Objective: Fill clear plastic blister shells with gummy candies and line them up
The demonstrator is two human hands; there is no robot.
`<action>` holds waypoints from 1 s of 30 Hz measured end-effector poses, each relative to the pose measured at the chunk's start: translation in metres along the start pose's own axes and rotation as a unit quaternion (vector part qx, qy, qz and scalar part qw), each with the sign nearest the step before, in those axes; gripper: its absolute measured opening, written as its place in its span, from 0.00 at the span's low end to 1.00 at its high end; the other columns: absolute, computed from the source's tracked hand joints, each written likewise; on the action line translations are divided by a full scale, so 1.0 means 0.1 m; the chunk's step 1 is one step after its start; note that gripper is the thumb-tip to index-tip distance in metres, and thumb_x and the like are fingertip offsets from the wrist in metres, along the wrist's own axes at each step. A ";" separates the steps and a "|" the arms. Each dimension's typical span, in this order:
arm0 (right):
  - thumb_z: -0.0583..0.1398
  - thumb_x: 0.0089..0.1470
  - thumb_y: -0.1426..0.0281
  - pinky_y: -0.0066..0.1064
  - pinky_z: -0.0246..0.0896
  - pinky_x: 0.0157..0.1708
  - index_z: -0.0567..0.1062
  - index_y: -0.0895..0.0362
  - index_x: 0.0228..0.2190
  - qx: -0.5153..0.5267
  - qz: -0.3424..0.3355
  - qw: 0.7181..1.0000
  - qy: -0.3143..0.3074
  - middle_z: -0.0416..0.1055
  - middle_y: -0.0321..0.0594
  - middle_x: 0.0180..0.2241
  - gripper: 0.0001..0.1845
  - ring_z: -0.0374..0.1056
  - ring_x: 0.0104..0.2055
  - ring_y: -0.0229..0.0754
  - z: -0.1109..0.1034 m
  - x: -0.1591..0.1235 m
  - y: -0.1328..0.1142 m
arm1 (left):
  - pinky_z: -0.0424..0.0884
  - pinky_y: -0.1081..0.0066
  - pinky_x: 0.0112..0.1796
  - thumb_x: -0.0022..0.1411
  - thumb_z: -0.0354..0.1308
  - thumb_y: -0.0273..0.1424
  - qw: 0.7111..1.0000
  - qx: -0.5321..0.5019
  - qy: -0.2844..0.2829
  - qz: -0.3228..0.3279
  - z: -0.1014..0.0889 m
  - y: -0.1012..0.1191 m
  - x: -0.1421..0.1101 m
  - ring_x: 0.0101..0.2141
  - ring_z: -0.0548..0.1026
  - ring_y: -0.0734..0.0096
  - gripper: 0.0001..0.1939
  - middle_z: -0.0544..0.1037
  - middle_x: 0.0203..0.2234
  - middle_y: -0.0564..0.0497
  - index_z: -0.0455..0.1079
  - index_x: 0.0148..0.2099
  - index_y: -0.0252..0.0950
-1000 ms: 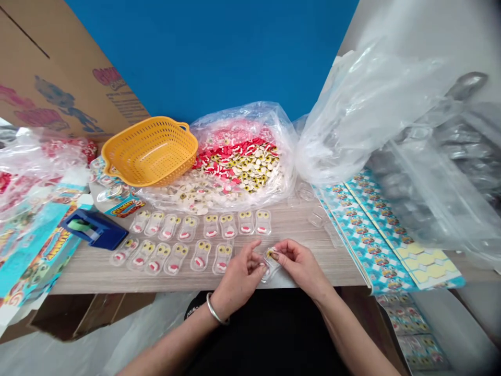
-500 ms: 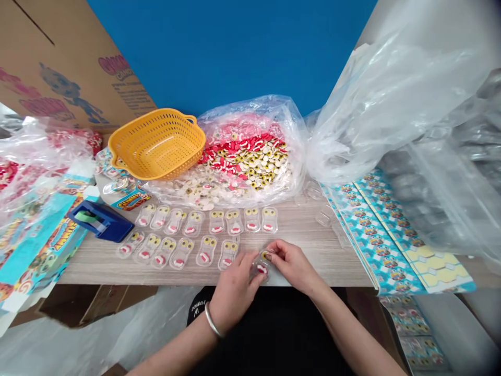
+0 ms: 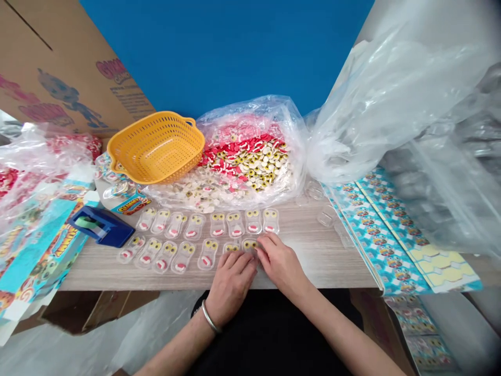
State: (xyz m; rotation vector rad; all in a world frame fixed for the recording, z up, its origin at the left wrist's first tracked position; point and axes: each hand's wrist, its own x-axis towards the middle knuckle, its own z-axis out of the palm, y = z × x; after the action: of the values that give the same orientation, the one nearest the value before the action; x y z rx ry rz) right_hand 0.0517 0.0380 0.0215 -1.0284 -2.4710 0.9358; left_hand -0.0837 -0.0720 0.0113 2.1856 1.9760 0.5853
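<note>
Pressing their fingers [image 3: 261, 249] together, the left hand [image 3: 230, 287] and right hand [image 3: 279, 263] are closing over a clear candy blister [image 3: 249, 244] on the table [image 3: 332, 261], beside rows of matching blisters [image 3: 207, 254].

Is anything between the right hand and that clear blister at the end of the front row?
Nothing visible: the right hand touches the clear blister directly. The left hand lies beside the right hand, at the blister's near edge, not between them.
</note>
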 end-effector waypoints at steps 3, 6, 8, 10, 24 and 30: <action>0.56 0.64 0.73 0.31 0.67 0.40 0.75 0.54 0.39 0.019 0.003 0.999 0.029 0.75 0.40 0.39 0.07 0.73 0.40 0.42 -0.17 -0.15 0.12 | 0.64 0.54 0.52 0.67 0.56 0.25 0.999 0.031 0.030 0.004 -0.01 -0.02 0.02 0.48 0.72 0.56 0.13 0.80 0.47 0.47 0.73 0.52 0.38; 0.57 0.64 0.71 0.31 0.66 0.37 0.76 0.54 0.39 -0.010 0.064 0.994 0.084 0.75 0.38 0.37 0.07 0.73 0.37 0.41 -0.43 -0.25 0.38 | 0.64 0.53 0.51 0.66 0.58 0.25 0.998 0.040 0.036 0.020 -0.03 -0.04 0.03 0.49 0.72 0.55 0.13 0.79 0.47 0.46 0.73 0.51 0.38; 0.57 0.64 0.70 0.32 0.66 0.37 0.76 0.55 0.41 -0.073 0.120 0.981 0.132 0.75 0.40 0.38 0.07 0.72 0.37 0.43 -0.60 -0.26 0.60 | 0.64 0.53 0.51 0.65 0.60 0.27 0.998 0.035 0.044 0.033 -0.05 -0.04 0.05 0.49 0.72 0.53 0.13 0.79 0.48 0.45 0.73 0.52 0.38; 0.59 0.63 0.70 0.35 0.66 0.40 0.75 0.57 0.42 -0.152 0.153 0.962 0.167 0.74 0.43 0.42 0.07 0.72 0.40 0.46 -0.74 -0.21 0.81 | 0.65 0.53 0.50 0.64 0.61 0.29 0.997 0.018 0.058 0.037 -0.06 -0.01 0.11 0.50 0.72 0.52 0.14 0.79 0.48 0.44 0.73 0.52 0.38; 0.57 0.62 0.76 0.42 0.62 0.49 0.74 0.56 0.39 -0.081 -0.146 0.978 0.125 0.75 0.44 0.44 0.07 0.67 0.49 0.49 -0.72 0.00 0.33 | 0.72 0.65 0.48 0.59 0.64 0.39 0.546 -0.742 0.011 -0.388 0.08 0.52 1.49 0.46 0.79 0.61 0.25 0.80 0.46 0.39 0.70 0.55 0.34; 0.55 0.64 0.75 0.34 0.65 0.46 0.74 0.55 0.43 0.013 -0.094 0.989 0.109 0.75 0.42 0.42 0.10 0.70 0.46 0.43 -0.95 0.80 0.38 | 0.72 0.70 0.31 0.56 0.66 0.37 0.544 -0.708 0.124 -0.433 -0.12 0.04 1.62 0.32 0.80 0.68 0.22 0.81 0.44 0.44 0.67 0.51 0.38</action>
State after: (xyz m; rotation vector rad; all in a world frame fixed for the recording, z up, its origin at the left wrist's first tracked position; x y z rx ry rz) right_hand 0.0626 0.1586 0.0693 -0.8241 -2.3195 0.7512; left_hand -0.0745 0.0845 0.0548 0.0906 1.2806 1.4908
